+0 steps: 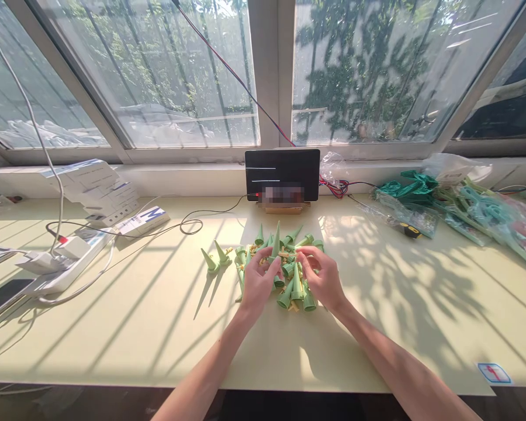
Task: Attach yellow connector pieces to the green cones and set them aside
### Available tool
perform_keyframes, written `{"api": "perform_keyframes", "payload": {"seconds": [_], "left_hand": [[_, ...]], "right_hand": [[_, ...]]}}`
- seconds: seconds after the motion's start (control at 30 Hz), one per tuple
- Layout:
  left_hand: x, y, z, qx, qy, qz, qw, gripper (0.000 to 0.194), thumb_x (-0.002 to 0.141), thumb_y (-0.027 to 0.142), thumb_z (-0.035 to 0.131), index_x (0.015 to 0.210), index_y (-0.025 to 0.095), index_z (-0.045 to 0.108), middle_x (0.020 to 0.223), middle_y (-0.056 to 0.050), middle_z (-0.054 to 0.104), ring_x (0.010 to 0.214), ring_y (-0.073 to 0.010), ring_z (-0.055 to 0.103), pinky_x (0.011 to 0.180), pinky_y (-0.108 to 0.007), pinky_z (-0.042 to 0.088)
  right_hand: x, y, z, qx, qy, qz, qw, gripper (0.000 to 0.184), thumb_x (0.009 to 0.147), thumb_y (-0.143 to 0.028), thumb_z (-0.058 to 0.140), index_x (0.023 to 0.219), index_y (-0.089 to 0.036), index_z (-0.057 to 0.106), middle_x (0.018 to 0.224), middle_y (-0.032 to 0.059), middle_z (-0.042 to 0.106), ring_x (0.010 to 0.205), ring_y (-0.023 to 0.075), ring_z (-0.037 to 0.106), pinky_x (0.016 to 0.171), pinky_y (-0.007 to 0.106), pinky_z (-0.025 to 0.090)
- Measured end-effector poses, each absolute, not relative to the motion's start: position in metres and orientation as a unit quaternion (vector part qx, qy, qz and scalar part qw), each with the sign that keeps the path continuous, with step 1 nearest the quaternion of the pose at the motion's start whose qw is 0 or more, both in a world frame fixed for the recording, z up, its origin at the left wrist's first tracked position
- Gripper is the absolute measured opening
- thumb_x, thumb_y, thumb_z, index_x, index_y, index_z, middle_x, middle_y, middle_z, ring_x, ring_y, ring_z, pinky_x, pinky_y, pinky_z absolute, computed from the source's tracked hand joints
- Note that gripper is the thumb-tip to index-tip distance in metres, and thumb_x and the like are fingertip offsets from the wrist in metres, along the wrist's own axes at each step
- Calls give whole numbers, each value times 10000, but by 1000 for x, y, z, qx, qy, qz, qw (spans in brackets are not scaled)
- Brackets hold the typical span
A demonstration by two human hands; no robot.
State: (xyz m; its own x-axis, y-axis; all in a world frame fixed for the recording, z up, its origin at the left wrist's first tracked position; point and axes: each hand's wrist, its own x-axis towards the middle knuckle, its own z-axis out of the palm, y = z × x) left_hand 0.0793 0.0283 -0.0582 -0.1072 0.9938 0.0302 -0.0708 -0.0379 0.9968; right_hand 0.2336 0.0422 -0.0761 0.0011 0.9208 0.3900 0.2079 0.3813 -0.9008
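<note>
My left hand (260, 278) is closed around a green plastic cone-shaped spike (277, 241), its point up. A small yellow peg-like piece (283, 254) juts from the side of that spike, toward my right hand. My right hand (322, 275) is closed in a pinch just to the right; whatever its fingertips hold is too small to make out. Between and beneath both hands lies a pile of similar green spikes (297, 286) with yellow pieces among them. Two more spikes (210, 261) stand upright to the left of the pile.
A dark tablet (283, 169) leans at the back by the window. White boxes (142, 221), a power strip (74, 263) and cables are on the left. Plastic bags (473, 204) and a yellow-black tool (409, 230) lie at the right. A sticker (494, 373) marks the table's front edge.
</note>
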Motion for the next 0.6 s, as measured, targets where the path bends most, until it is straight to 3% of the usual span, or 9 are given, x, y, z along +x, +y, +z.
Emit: {"api": "perform_keyframes", "payload": {"seconds": [0.6], "left_hand": [[80,30,-59,470,505,548,473,406,773,399,723,1077,193,550,1029,-69,636,505,-73,576,532,-249,492]], "right_hand": [[233,41,-73,-451,-642,313,536,273,937,-431,539,974,-186,654,846,65,699,604,149,619,532,262,511]]}}
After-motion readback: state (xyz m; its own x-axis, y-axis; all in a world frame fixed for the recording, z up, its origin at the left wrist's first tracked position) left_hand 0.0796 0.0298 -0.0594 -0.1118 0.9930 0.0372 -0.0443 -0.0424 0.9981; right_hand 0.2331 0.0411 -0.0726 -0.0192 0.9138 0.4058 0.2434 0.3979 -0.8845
